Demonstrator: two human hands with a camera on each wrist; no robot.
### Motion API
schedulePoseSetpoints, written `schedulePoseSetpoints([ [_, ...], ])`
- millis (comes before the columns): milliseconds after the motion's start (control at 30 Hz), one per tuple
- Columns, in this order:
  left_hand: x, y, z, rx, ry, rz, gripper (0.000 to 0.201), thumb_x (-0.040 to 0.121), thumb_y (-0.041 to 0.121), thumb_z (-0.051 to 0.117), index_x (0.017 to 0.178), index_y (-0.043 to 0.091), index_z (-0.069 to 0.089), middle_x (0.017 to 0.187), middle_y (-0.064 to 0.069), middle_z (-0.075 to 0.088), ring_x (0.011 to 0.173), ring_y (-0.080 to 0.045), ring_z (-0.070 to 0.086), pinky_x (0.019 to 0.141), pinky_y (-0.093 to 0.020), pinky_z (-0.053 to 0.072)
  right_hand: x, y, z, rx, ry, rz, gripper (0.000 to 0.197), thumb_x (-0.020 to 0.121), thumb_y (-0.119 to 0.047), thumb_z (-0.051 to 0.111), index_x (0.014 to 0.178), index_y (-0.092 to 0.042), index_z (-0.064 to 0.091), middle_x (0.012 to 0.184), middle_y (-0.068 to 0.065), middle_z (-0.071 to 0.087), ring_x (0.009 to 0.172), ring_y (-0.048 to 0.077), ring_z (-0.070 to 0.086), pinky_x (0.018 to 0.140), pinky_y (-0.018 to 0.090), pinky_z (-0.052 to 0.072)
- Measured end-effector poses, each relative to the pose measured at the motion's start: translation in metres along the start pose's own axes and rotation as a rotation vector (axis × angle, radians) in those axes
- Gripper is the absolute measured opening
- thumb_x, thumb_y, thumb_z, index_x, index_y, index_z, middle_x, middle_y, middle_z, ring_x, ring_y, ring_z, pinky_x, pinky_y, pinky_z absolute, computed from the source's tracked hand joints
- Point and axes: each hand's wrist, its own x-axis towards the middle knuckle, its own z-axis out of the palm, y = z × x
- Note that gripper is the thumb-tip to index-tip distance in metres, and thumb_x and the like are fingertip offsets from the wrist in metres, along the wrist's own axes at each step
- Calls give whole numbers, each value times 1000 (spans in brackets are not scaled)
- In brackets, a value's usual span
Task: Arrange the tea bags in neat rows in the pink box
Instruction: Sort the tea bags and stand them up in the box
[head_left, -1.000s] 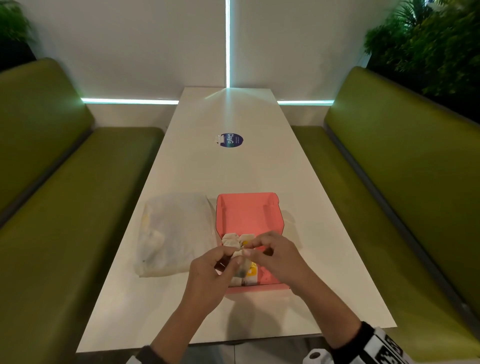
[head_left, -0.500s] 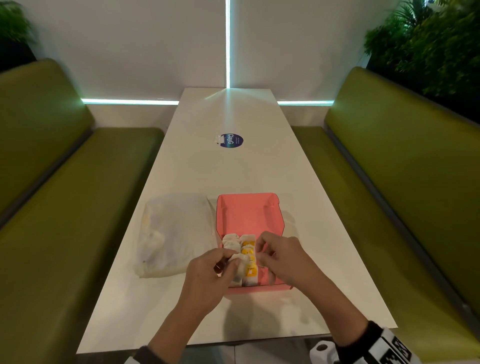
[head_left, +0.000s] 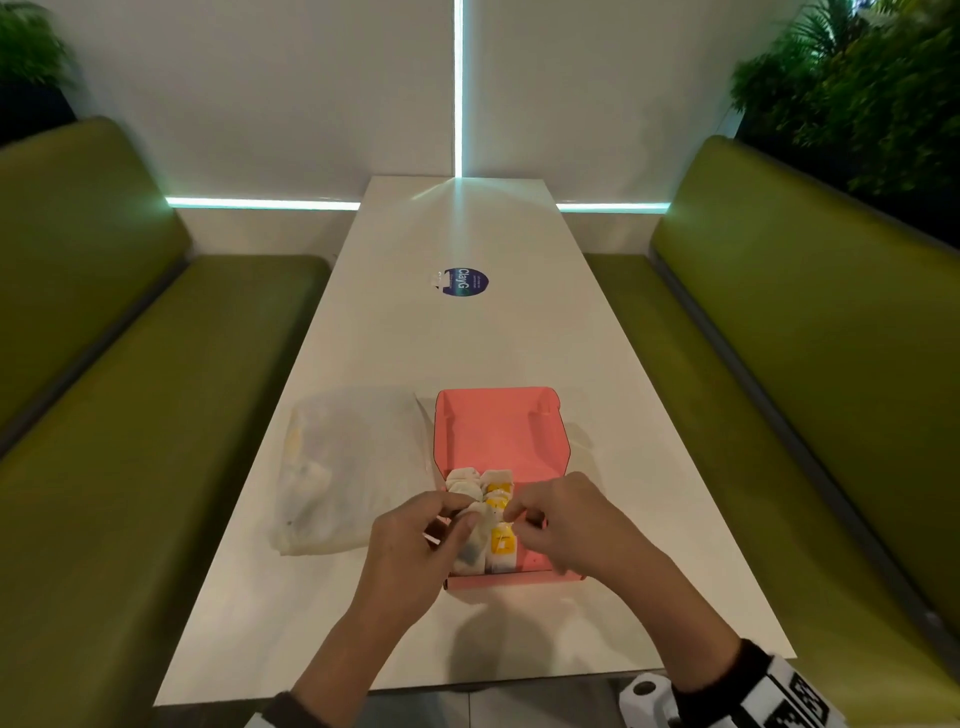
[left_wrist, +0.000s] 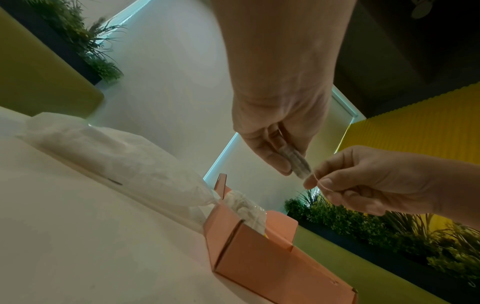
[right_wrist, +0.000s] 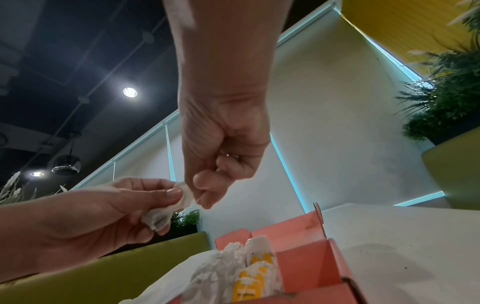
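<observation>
I had the left hand (left_wrist: 275, 131) pinching a tea bag (left_wrist: 298, 164) above the pink box (head_left: 501, 431) at the table's near edge, right hand (left_wrist: 369, 181) nipping its string (left_wrist: 318, 181); a tug risked tearing it.

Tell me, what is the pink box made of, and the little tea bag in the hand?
Pink box: looks like thin matte cardboard, with folded flaps and creased corners.
Tea bag: seems soft white filter paper, crumpled, dark leaves showing through; left hand pinches it.
String: likely thin cotton thread, pinched by right hand.
</observation>
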Motion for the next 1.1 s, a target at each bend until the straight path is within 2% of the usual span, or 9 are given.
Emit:
schedulePoseSetpoints([
  [100, 0, -1, 3, 5, 8, 66, 32, 80, 9, 71, 82, 41, 65, 86, 26, 65, 72, -1, 62, 58, -7, 45, 1, -4, 3, 78, -85, 54, 20, 86, -10, 55, 102, -11, 67, 65, -2, 63, 48, 18, 61, 48, 8, 40],
  [200, 0, -4, 5, -9, 68, 119, 28, 77, 6, 74, 83, 33, 69, 81, 18, 65, 74, 0, 62, 59, -6, 46, 2, -5, 8, 200, -109, 92, 15, 82, -12, 63, 96, -10, 69, 49, -14, 59, 44, 12, 59, 52, 13, 44],
  [300, -1, -1, 7, -44, 128, 160, 26, 76, 10, 72, 89, 31, 65, 89, 16, 64, 78, -1, 62, 60, -9, 49, 3, -6, 12, 315, -64, 73, 5, 79, -12, 69, 77, -17, 68, 57, -2, 63, 44, 12, 60, 53, 17, 46],
  [367, -1, 2, 8, -62, 162, 176, 31, 75, 4, 73, 88, 31, 65, 92, 17, 63, 80, -1, 63, 61, -10, 49, 3, -6, 16, 373, -10, 60, 18, 77, -11, 71, 67, -25, 64, 64, 1, 65, 43, 9, 60, 56, 21, 48],
  [500, -2, 8, 12, -127, 192, 180, 24, 73, 10, 68, 87, 31, 66, 91, 16, 62, 82, -3, 63, 61, -13, 51, 4, -7, 25, 473, 105, 39, 23, 74, -5, 71, 69, -26, 63, 65, -7, 64, 44, 12, 62, 53, 19, 48],
  [667, -2, 9, 12, -207, 213, 73, 26, 76, 2, 73, 78, 28, 68, 86, 14, 66, 82, -4, 64, 62, -11, 50, 3, -8, 29, 671, 150, 85, 13, 76, -1, 71, 89, -5, 70, 73, 4, 68, 48, 11, 64, 49, 17, 46],
  [833, -4, 18, 12, -371, 214, -109, 15, 77, 8, 71, 77, 23, 69, 76, 14, 71, 75, -1, 66, 66, -10, 50, 4, -10, 28, 816, 159, 110, 27, 76, 2, 69, 98, -13, 70, 78, 1, 69, 58, 21, 67, 53, 21, 47],
  [1000, -2, 19, 12, -465, 237, -158, 15, 79, 3, 68, 76, 17, 69, 73, 8, 72, 68, -3, 65, 61, -12, 50, 4, -11, 30, 885, 114, 116, 26, 73, 4, 71, 93, -12, 69, 81, 3, 68, 59, 20, 66, 57, 25, 48],
  [1100, -3, 21, 12, -494, 221, -157, 15, 79, -1, 67, 76, 14, 68, 69, 6, 71, 64, -2, 63, 59, -12, 49, 6, -10, 33, 880, 106, 118, 28, 63, -3, 75, 86, -16, 68, 81, 6, 68, 69, 21, 66, 67, 34, 54],
])
